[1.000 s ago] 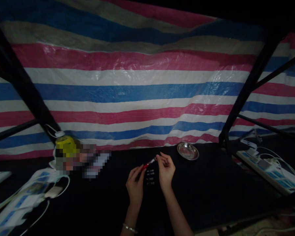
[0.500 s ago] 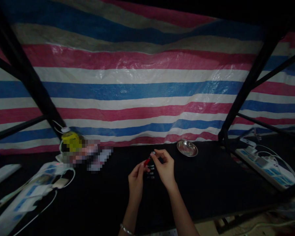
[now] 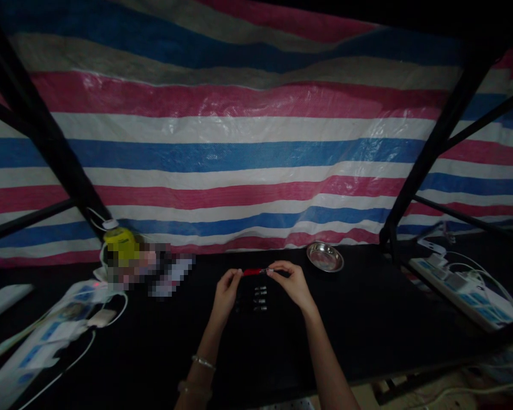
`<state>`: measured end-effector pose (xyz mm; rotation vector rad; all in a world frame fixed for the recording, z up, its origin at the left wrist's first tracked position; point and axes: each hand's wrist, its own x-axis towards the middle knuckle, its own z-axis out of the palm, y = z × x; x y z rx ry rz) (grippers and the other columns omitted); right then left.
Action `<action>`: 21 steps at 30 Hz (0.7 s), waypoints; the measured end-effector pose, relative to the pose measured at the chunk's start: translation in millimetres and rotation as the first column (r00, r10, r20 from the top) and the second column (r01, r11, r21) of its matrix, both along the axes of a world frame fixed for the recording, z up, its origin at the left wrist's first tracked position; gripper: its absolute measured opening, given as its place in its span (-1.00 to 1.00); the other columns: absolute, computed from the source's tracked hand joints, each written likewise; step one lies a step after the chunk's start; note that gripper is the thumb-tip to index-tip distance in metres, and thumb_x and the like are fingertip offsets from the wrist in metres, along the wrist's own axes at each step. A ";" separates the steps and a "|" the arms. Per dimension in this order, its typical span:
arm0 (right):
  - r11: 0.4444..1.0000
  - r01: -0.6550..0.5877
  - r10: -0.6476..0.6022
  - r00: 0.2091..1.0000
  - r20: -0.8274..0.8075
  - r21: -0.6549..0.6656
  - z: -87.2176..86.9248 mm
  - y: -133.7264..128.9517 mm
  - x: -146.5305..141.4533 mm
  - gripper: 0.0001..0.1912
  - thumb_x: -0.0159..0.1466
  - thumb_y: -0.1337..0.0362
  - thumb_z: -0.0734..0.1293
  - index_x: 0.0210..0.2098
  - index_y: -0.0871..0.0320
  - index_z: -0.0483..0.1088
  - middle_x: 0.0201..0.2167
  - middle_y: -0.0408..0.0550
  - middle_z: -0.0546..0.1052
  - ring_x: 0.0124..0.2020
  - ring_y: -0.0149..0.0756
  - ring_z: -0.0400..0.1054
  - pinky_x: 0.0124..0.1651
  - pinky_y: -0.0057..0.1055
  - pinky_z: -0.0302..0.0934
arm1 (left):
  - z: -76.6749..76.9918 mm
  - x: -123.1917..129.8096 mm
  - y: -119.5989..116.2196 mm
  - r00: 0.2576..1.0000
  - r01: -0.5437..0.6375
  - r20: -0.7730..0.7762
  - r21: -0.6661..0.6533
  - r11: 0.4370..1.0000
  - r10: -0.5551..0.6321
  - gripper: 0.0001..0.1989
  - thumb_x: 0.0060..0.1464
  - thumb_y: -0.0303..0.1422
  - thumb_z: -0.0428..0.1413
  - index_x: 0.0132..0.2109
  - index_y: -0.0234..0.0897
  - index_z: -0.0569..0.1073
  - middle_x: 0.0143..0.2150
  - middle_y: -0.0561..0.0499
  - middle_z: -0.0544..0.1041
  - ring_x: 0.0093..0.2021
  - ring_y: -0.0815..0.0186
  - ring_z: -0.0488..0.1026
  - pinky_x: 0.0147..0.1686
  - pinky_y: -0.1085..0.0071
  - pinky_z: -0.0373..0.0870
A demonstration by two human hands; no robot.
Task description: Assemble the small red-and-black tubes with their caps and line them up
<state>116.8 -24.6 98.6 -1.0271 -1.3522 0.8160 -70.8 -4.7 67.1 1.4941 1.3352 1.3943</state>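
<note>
A slim red stick-like thing with a shiny metal end (image 3: 252, 272) is held level above the black table, stretched between both hands. My left hand (image 3: 228, 287) pinches its left end with thumb and fingertips. At the metal end on the right, the thumb and fingers of my right hand (image 3: 293, 285) are closed. Just below, on the table, lie several small dark pieces with silvery ends (image 3: 260, 300), lined up in a column. Their exact kind is too dark to tell.
A round metal dish (image 3: 325, 258) stands at the back, right of my hands. Left are a yellow bottle (image 3: 123, 246), pixelated items (image 3: 173, 275) and a power strip with cables (image 3: 38, 354). Another power strip (image 3: 461, 291) lies right, beyond a black post (image 3: 414, 171). A striped sheet (image 3: 248, 154) hangs behind.
The red thing has turned from slanted to level. My left hand has moved left and up; my right hand has shifted slightly right. The small pieces below show more fully.
</note>
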 end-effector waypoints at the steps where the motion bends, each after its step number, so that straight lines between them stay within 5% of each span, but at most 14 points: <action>1: 0.999 0.028 -0.029 0.998 0.046 0.025 -7.8 6.9 1.7 -0.84 0.00 0.19 0.42 -0.43 0.12 0.51 -0.39 -0.07 0.55 -0.25 -0.23 0.40 -0.10 -0.29 0.21 | -3.2 -2.0 7.0 0.996 -0.022 -0.087 0.033 0.999 0.024 -0.62 -0.02 -0.03 -0.01 -0.47 -0.26 0.41 -0.47 0.04 0.42 -0.35 0.28 0.35 -0.26 0.37 0.28; 5: 0.992 0.069 -0.088 0.978 0.187 0.106 -41.7 33.6 3.7 -0.92 -0.02 0.21 0.44 -0.48 0.00 0.53 -0.45 -0.13 0.54 -0.18 -0.20 0.34 0.02 -0.21 0.09 | -22.3 -4.1 24.0 0.901 -0.163 -0.411 -0.022 0.986 0.140 -0.74 0.08 -0.20 -0.05 -0.36 -0.21 0.47 -0.28 -0.01 0.46 -0.19 0.20 0.34 -0.13 0.24 0.23; 9: 0.990 0.136 -0.140 0.935 0.327 0.034 -74.3 47.9 2.7 -0.90 -0.06 0.21 0.47 -0.48 -0.05 0.54 -0.38 -0.11 0.50 -0.19 -0.21 0.29 -0.03 -0.27 0.08 | -46.3 -2.1 26.2 0.790 -0.245 -0.603 -0.143 0.959 0.112 -0.74 0.14 -0.25 -0.08 -0.30 -0.20 0.48 -0.19 -0.06 0.45 -0.12 0.13 0.32 -0.16 0.22 0.22; 14: 0.971 0.209 -0.125 0.860 0.495 -0.117 -100.7 47.7 0.6 -0.89 0.02 0.18 0.42 -0.41 -0.06 0.55 -0.25 -0.06 0.45 -0.08 -0.18 0.21 -0.02 -0.29 0.02 | -67.6 -1.0 26.4 0.738 -0.261 -0.671 -0.178 0.949 0.077 -0.73 0.16 -0.25 -0.09 -0.23 -0.21 0.48 -0.16 -0.08 0.42 -0.11 0.13 0.30 -0.17 0.26 0.21; 21: 0.967 0.213 -0.100 0.822 0.561 -0.140 -109.0 46.5 -1.6 -0.90 0.06 0.16 0.40 -0.38 -0.07 0.54 -0.22 -0.05 0.42 -0.06 -0.16 0.17 -0.01 -0.26 -0.03 | -73.8 0.0 26.4 0.713 -0.287 -0.689 -0.117 0.951 0.130 -0.75 0.15 -0.26 -0.06 -0.24 -0.21 0.49 -0.18 -0.12 0.38 -0.13 0.13 0.28 -0.18 0.27 0.20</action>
